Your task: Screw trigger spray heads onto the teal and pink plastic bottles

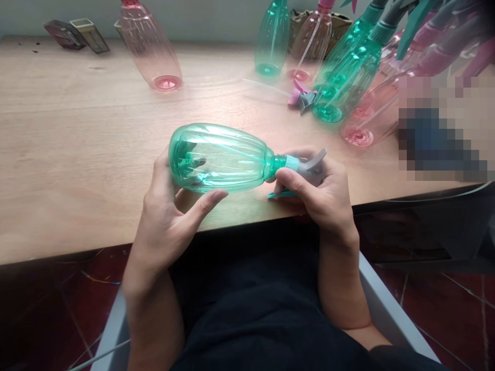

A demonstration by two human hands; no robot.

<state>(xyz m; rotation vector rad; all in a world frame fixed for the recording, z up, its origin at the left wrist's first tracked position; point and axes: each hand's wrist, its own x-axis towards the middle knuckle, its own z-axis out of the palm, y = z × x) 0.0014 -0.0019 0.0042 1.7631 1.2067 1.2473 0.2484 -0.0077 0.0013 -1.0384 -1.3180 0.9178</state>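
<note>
A clear green plastic spray bottle [220, 157] lies on its side in the air over the near edge of the wooden table [77, 154], base to the left. My left hand [170, 216] cups its base, thumb and fingers wrapped around the body. At the neck, my right hand [320, 193] is closed on the grey-and-teal trigger sprayer head [311, 167], which sits on the bottle's mouth.
Several green and pink spray bottles [348, 72] stand and lean at the back right; one pink bottle [150, 46] stands at the back left. A loose pink sprayer head [299, 95] with its tube lies mid-table. Small dark boxes [77, 35] sit far left. A blurred patch covers the right.
</note>
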